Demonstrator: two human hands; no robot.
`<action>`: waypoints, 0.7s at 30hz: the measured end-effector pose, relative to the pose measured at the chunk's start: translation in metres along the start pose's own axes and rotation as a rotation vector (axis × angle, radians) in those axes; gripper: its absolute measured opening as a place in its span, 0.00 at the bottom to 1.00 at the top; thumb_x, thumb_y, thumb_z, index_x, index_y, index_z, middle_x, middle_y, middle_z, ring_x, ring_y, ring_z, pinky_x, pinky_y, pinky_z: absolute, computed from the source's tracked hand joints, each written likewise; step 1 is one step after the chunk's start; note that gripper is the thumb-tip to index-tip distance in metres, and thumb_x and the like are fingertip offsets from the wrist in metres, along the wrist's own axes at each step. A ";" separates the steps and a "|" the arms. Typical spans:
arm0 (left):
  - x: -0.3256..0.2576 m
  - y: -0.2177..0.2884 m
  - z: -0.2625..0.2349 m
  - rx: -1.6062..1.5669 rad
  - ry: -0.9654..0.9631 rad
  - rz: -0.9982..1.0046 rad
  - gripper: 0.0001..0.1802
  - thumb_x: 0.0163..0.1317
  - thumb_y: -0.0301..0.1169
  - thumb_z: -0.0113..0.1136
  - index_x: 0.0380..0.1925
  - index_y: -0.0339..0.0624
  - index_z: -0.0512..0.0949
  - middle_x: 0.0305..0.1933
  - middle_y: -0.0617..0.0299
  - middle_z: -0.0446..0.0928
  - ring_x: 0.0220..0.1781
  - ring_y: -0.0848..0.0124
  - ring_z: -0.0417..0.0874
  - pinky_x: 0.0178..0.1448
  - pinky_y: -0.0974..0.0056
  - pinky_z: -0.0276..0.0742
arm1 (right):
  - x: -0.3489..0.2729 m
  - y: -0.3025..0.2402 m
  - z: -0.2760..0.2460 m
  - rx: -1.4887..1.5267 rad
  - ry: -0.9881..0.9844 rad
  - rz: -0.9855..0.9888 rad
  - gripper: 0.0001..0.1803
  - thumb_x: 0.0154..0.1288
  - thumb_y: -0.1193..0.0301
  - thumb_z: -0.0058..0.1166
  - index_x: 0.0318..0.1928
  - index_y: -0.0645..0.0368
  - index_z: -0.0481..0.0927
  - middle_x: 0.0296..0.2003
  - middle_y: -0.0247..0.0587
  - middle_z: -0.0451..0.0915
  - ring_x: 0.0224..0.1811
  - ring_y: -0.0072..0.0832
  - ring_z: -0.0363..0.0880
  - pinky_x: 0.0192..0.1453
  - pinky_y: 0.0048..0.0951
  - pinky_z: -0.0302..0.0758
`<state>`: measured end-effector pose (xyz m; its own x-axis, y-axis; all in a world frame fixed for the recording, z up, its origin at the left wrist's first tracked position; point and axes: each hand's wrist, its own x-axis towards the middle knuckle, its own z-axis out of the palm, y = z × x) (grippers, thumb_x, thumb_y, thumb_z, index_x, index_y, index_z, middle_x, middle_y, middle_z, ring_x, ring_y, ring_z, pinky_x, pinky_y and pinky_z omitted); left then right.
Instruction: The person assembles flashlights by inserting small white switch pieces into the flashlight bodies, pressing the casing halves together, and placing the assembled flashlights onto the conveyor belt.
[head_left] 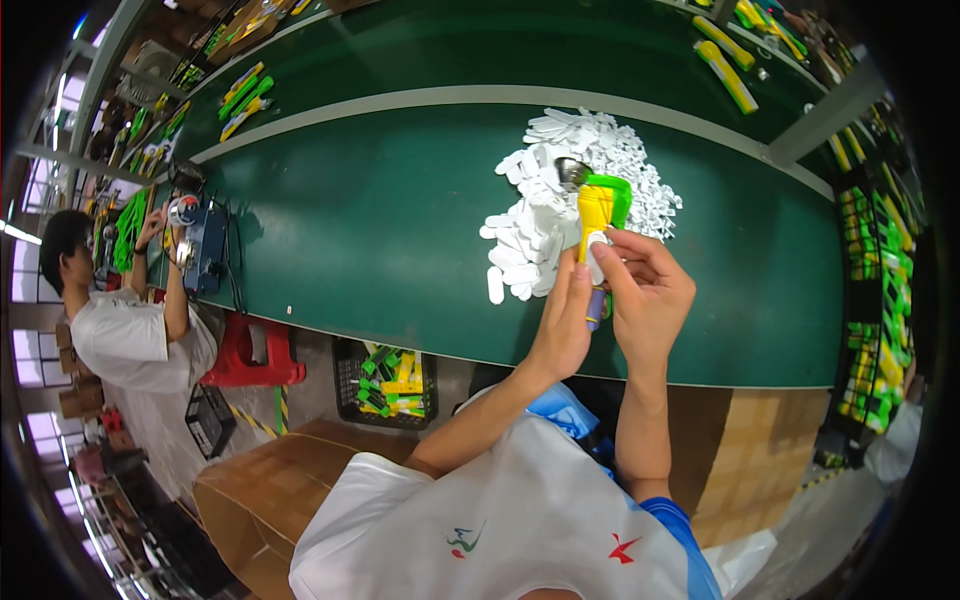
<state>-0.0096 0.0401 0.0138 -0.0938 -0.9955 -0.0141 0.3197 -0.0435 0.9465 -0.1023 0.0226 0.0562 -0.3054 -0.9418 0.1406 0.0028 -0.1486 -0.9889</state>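
Above the near part of the green table, my left hand (562,325) is closed round the lower part of a yellow and green handheld device (596,203). A silver, bowl-shaped head (573,172) tops it, with a green handle-like part along its right side. My right hand (650,295) pinches at the device's middle, thumb and fingers on a small white rounded piece (598,241) against the yellow body. Beneath and beyond lies a heap of flat white oblong pieces (540,225), with many smaller white pieces (640,165) on its right.
A green tabletop (380,220) has a raised rail behind it. Left, another person (145,330) works at a blue machine (207,250) beside a red stool (250,355). A black crate (385,385) of yellow and green parts stands below; a cardboard box (260,490) sits near me.
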 end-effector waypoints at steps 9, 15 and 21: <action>0.001 0.012 0.003 0.225 -0.052 0.034 0.29 0.82 0.45 0.27 0.69 0.36 0.61 0.58 0.54 0.72 0.57 0.70 0.76 0.61 0.65 0.72 | 0.002 -0.002 -0.001 -0.233 0.005 -0.092 0.08 0.56 0.77 0.71 0.37 0.64 0.88 0.26 0.34 0.83 0.19 0.13 0.68 0.23 0.19 0.62; 0.003 0.002 0.000 -0.157 0.063 -0.171 0.27 0.81 0.47 0.28 0.58 0.38 0.69 0.37 0.60 0.77 0.31 0.77 0.78 0.33 0.70 0.75 | -0.003 -0.010 -0.014 -0.385 0.130 -0.218 0.17 0.55 0.76 0.70 0.48 0.58 0.87 0.42 0.37 0.76 0.35 0.22 0.71 0.33 0.23 0.67; 0.002 -0.008 -0.010 -0.287 0.011 -0.237 0.30 0.80 0.51 0.29 0.51 0.38 0.73 0.35 0.56 0.79 0.26 0.70 0.80 0.30 0.66 0.78 | -0.008 0.022 -0.029 -0.115 -0.093 -0.056 0.31 0.70 0.68 0.59 0.70 0.63 0.67 0.52 0.45 0.77 0.41 0.21 0.74 0.42 0.24 0.74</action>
<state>-0.0026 0.0376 0.0027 -0.1875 -0.9558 -0.2265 0.5415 -0.2929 0.7880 -0.1278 0.0358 0.0323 -0.2125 -0.9577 0.1939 -0.1228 -0.1707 -0.9776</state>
